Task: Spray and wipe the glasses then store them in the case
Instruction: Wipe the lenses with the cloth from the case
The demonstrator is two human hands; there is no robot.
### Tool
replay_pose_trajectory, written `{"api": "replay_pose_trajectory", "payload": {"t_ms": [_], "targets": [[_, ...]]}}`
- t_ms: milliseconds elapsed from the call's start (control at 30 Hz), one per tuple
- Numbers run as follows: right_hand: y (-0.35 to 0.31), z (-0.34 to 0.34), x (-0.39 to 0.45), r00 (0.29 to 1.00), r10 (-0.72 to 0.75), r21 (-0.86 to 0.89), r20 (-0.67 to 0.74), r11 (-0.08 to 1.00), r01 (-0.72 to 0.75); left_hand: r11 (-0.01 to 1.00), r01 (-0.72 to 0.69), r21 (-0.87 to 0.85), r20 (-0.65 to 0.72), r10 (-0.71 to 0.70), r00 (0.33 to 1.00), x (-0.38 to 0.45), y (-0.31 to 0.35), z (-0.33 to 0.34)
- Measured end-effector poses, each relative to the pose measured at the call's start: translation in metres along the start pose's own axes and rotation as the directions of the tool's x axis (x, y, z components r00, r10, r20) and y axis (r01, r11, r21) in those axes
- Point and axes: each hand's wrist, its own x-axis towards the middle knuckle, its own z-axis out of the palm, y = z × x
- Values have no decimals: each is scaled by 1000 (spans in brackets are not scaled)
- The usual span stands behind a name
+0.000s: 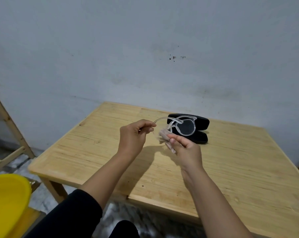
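Observation:
Clear-framed glasses (188,123) are held in the air above the wooden table (231,169). My left hand (133,136) pinches the end of one temple arm. My right hand (184,150) grips a small beige cloth (164,134) and holds it against the near lens. Behind the glasses lies a black glasses case (202,131), open on the table. No spray bottle is in view.
A yellow plastic basin (7,203) sits low at the left. A wooden frame (6,124) leans at the far left. A grey wall stands just behind the table. My dark-clothed knees show below the table's front edge.

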Motion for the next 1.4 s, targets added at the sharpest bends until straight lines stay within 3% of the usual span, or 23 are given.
{"api": "replay_pose_trajectory", "payload": {"t_ms": [167, 433, 833, 1067, 1267, 1400], "targets": [[5, -5, 2, 995, 38, -12, -93, 999, -40, 997, 79, -10, -82, -79, 993, 10, -9, -35], [16, -5, -1, 990, 85, -40, -113, 995, -90, 982, 40, 183, -155, -12, 988, 11, -42, -106], [39, 0, -6, 988, 137, -73, -74, 987, -142, 904, 96, 416, -130, -46, 991, -11, -93, -135], [41, 2, -4, 985, 161, -42, -58, 986, -164, 841, -44, 540, -4, 55, 998, -22, -95, -135], [39, 4, -5, 984, 170, -32, -54, 985, -172, 819, -36, 573, 59, 3, 998, -25, -94, -139], [28, 4, -6, 985, 160, -24, -59, 987, -162, 782, -84, 617, 29, 84, 996, -22, -86, -138]]}}
